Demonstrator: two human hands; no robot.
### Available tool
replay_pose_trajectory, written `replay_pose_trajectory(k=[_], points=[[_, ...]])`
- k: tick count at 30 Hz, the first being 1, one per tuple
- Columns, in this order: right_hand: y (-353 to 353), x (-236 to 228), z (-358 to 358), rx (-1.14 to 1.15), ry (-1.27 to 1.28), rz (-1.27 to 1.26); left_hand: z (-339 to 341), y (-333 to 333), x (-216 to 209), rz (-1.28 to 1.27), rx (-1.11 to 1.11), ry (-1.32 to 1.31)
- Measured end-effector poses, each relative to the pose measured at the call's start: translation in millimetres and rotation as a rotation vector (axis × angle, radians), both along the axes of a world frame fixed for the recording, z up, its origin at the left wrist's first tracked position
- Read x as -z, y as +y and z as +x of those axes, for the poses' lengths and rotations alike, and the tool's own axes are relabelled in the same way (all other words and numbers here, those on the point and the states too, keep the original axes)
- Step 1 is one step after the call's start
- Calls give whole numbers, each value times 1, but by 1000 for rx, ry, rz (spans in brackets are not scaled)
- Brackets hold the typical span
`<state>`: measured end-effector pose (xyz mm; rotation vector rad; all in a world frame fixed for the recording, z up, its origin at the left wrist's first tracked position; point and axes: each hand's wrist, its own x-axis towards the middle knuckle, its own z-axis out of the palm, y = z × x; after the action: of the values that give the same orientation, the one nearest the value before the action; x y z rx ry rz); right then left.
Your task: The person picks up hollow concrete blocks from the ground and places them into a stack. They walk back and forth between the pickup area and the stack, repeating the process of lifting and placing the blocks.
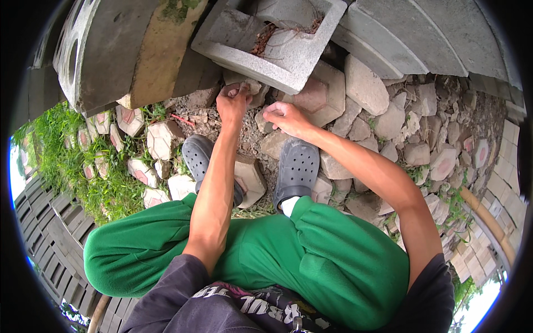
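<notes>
My left hand (233,101) is closed, its fingers curled in at the near edge of a grey stone (249,83) below the concrete block. What those fingers hold, if anything, is hidden. Just to its right, my right hand (284,117) has its thumb and fingers drawn together beside a small pale stone (263,122); nothing clear shows between them. A hollow grey concrete block (288,77), with dry brown debris inside, stands right beyond both hands. Hexagonal paver pieces (328,100) with reddish centres lie under its right side.
Broken stones (388,119) cover the ground to the right. Grass and hexagonal pavers (164,140) lie at left. Stacked concrete slabs rise at far left (114,50) and far right (411,33). My grey clogs (297,166) stand on the rubble close behind my hands.
</notes>
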<state>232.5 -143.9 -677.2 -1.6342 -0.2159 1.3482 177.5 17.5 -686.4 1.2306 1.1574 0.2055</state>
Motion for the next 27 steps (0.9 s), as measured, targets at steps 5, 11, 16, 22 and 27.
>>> replay_pose_trajectory(k=[5,11,16,22,27], points=[[-7,5,1,-23,-68,-42,-5,-5,6,106,51,17],[-8,9,5,-145,-153,-100,-9,-11,3,351,148,142],[-7,10,4,-134,-239,-82,2,-14,-22,232,232,191],[-9,-3,3,-144,-353,-72,6,-7,0,653,403,149],[-24,1,-2,-90,-369,-37,3,-36,-22,600,476,286]])
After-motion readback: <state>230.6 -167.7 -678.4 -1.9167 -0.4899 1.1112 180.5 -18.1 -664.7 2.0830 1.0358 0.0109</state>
